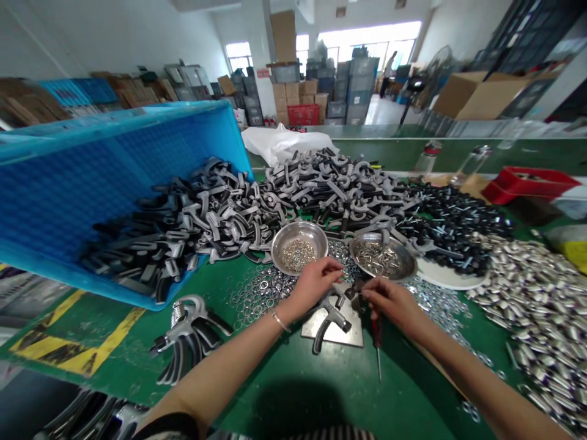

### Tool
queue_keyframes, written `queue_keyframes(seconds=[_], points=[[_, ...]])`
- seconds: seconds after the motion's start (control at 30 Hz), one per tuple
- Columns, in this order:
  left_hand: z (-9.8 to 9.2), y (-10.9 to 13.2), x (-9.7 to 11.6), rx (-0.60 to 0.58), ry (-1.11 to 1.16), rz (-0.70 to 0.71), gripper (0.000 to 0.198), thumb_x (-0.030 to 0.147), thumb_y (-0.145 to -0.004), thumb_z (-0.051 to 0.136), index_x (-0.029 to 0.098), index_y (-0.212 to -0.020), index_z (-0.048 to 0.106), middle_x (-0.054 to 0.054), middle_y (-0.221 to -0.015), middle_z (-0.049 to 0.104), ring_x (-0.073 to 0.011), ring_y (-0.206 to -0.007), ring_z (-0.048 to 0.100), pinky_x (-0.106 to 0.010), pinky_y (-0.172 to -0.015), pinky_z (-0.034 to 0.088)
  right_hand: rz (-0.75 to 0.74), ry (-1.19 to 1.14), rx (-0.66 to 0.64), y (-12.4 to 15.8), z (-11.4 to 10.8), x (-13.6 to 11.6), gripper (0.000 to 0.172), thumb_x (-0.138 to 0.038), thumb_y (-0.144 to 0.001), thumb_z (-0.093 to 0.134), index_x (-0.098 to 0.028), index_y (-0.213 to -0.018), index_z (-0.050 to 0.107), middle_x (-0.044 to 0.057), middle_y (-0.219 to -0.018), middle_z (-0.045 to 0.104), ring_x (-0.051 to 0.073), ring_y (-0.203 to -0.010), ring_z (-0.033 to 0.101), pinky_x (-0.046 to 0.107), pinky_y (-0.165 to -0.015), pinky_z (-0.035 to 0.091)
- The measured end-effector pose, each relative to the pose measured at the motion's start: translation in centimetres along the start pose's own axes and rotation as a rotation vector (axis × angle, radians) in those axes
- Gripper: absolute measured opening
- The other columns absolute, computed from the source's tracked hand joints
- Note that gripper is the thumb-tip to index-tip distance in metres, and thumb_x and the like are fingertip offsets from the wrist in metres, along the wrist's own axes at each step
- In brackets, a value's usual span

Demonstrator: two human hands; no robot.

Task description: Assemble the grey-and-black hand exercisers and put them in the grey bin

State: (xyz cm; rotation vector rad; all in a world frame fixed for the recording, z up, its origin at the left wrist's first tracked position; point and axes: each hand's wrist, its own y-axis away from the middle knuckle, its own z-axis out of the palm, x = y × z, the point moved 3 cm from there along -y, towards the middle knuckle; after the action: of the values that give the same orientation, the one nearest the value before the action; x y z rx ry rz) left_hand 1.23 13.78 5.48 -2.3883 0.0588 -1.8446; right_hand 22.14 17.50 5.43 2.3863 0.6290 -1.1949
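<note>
Left hand (315, 282) and right hand (393, 300) are apart, by a grip (334, 314), lower centre. I cannot tell whether either clasps anything.

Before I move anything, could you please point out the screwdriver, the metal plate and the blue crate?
Screwdriver (376, 335), head view: on its red handle.
Metal plate (333, 337), head view: on its bare lower part.
Blue crate (160, 146), head view: on its inner wall.

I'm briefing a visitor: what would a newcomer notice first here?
Probably the big blue crate at the left, with gray-and-black handles heaped inside and beside it. Next, the shiny metal pieces piled at the right edge, then two metal bowls just beyond the left hand and right hand.
</note>
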Motion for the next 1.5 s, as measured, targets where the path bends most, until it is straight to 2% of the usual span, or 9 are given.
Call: queue_keyframes(seconds=[0.1,0.2,0.67,0.83,0.93,1.13,1.27,1.43,1.5], points=[[-0.5,3.6,-2.0,0.039,0.091,-0.148,0.011,0.025,-0.085,0.066,0.016,-0.092,0.068,-0.004,-0.084,0.072,-0.0174,-0.077,0.068,-0.031,-0.075,0.054,-0.014,0.117,-0.039,-0.6,3.0,-0.2,0.027,-0.044,-0.094,0.045,-0.023,-0.085,0.058,-0.003,-0.066,0.068,0.014,-0.048,0.060,0.024,-0.050,0.045],[-0.4,5.2,-2.8,0.087,-0.113,-0.085,0.005,0.019,-0.083,0.066,0.016,-0.081,0.069,-0.003,-0.083,0.069,-0.0177,-0.083,0.064,-0.031,-0.080,0.050,-0.056,0.222,-0.028,-2.1,3.9,-0.3,0.026,-0.040,-0.094,0.045,-0.022,-0.081,0.059,-0.001,-0.067,0.068,0.013,-0.051,0.059,0.025,-0.054,0.044],[-0.1,6.1,-2.8,0.072,-0.511,0.019,0.010,0.016,-0.088,0.061,0.016,-0.078,0.065,-0.004,-0.086,0.063,-0.0205,-0.089,0.059,-0.033,-0.085,0.046,-0.179,0.828,-0.081,-3.1,5.4,-1.9,0.015,-0.027,-0.097,0.051,-0.017,-0.092,0.061,0.013,-0.086,0.074,0.026,-0.080,0.071,0.029,-0.065,0.041],[0.8,6.1,-2.2,-0.092,-0.865,0.236,0.020,0.019,-0.096,0.048,0.015,-0.089,0.066,-0.008,-0.093,0.064,-0.0238,-0.094,0.060,-0.036,-0.087,0.046,-0.158,0.918,-0.013,-0.8,3.4,-1.3,0.021,-0.037,-0.098,0.051,-0.018,-0.107,0.056,0.012,-0.098,0.073,0.028,-0.087,0.070,0.029,-0.060,0.043],[1.3,5.9,-1.9,-0.217,-1.003,0.328,0.024,0.017,-0.098,0.043,0.015,-0.090,0.066,-0.008,-0.092,0.064,-0.0230,-0.092,0.061,-0.035,-0.085,0.047,-0.098,1.008,0.109,0.8,1.5,0.8,0.023,-0.039,-0.095,0.055,-0.017,-0.095,0.058,0.017,-0.095,0.069,0.034,-0.092,0.067,0.033,-0.060,0.043],[1.4,8.3,-0.4,-0.213,-1.080,0.330,0.030,0.036,-0.098,0.050,0.013,-0.113,0.064,-0.011,-0.111,0.066,-0.0280,-0.106,0.058,-0.043,-0.094,0.045,-0.097,0.836,0.091,1.4,0.4,4.0,0.027,-0.041,-0.094,0.051,-0.021,-0.077,0.056,0.010,-0.080,0.067,0.027,-0.080,0.065,0.034,-0.067,0.046],[1.1,10.1,-0.2,-0.139,-0.988,0.237,0.040,0.035,-0.097,0.053,0.018,-0.134,0.052,-0.009,-0.135,0.059,-0.0259,-0.118,0.053,-0.042,-0.099,0.043,-0.115,0.626,0.124,2.7,0.5,2.6,0.025,-0.042,-0.096,0.045,-0.021,-0.089,0.054,0.006,-0.082,0.064,0.021,-0.070,0.063,0.031,-0.064,0.047],[1.3,10.0,-0.3,-0.124,-0.920,0.189,0.038,0.030,-0.096,0.054,0.019,-0.133,0.054,-0.010,-0.132,0.060,-0.0277,-0.118,0.053,-0.044,-0.099,0.042,-0.293,0.506,0.206,5.5,0.6,0.0,0.020,-0.039,-0.099,0.042,-0.021,-0.101,0.052,0.009,-0.096,0.061,0.024,-0.086,0.061,0.035,-0.078,0.048],[1.3,9.9,-0.3,-0.124,-0.890,0.185,0.037,0.029,-0.096,0.054,0.020,-0.132,0.055,-0.010,-0.131,0.060,-0.0283,-0.118,0.053,-0.046,-0.099,0.042,-0.283,0.554,0.182,6.0,0.5,-0.3,0.018,-0.036,-0.100,0.040,-0.023,-0.095,0.052,0.008,-0.096,0.060,0.023,-0.082,0.061,0.035,-0.074,0.048]])
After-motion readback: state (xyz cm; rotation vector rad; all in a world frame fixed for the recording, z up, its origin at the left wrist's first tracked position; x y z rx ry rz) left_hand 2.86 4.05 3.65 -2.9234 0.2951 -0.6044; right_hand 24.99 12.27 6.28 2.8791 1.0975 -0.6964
